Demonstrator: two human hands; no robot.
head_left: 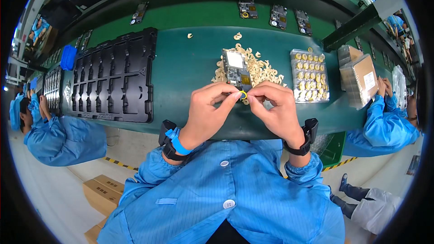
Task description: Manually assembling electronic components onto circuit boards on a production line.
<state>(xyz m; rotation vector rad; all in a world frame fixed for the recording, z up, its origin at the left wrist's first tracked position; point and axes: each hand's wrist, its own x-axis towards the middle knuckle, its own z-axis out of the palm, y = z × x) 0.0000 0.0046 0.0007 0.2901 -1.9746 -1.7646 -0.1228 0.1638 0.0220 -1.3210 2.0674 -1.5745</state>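
Observation:
My left hand (211, 107) and my right hand (276, 110) meet in front of me, thumbs and fingertips pinched together. Between them is a small round part with a yellow rim (243, 95), partly covered by the fingertips. Just beyond it lies a dark circuit board (237, 70) with a white square on its far half; the round part is at its near end. Whether the two are joined I cannot tell. Pale, C-shaped pieces (264, 69) are heaped around and beside the board.
To the left stands a black compartment tray (113, 79) with a blue bin (68, 57) behind. At right are a clear tray of yellow round parts (310, 76) and a wrapped cardboard box (361, 79). More boards (247, 7) lie along the far green strip. People work on both sides.

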